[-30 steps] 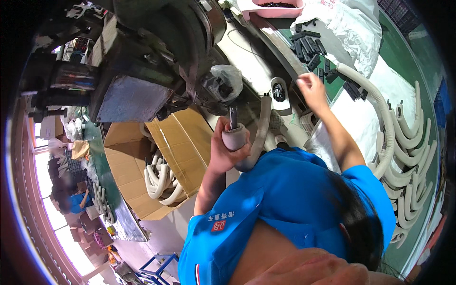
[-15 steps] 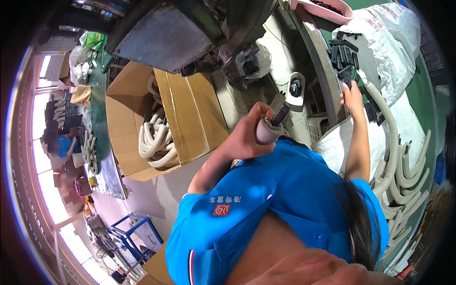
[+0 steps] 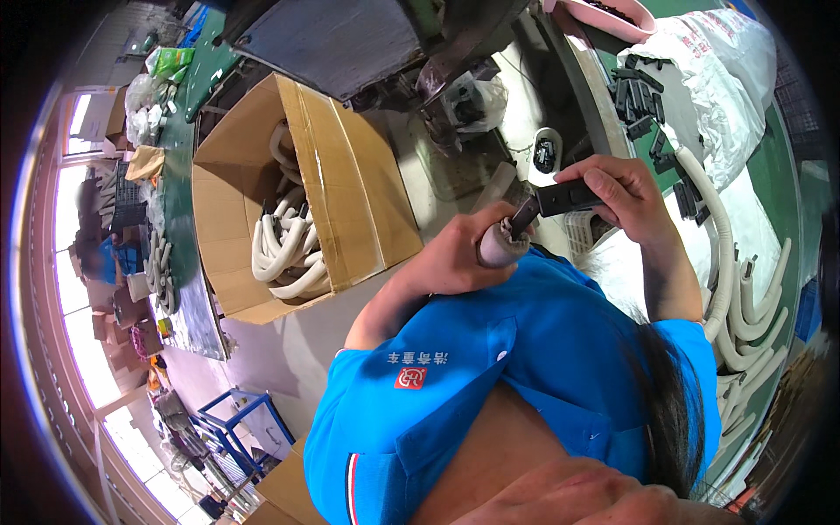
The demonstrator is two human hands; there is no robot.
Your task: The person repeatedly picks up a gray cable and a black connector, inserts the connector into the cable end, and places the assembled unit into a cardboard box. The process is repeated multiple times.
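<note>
My left hand (image 3: 459, 255) is closed round a pale grey foam-covered tube (image 3: 502, 248), from whose open end a dark flat tip sticks out. In my right hand (image 3: 632, 199) is a black plastic piece (image 3: 567, 199), long and blocky, pinched between thumb and fingers. Its end meets the tube's dark tip in front of my chest; whether the tip has entered it, I cannot tell. More black plastic pieces (image 3: 637, 96) lie loose on the bench to the right, beside a white sack (image 3: 726, 79).
A cardboard box (image 3: 354, 197) of bent foam-covered tubes (image 3: 284, 249) stands at the left. More such tubes (image 3: 748, 319) lie at the right. Dark machinery (image 3: 324, 44) overhangs the far side. A pink tub (image 3: 608, 16) and small white container (image 3: 546, 157) hold dark parts.
My right hand has come from the pile on the bench to the tube, bringing a black plastic piece. The left hand keeps its hold on the tube.
</note>
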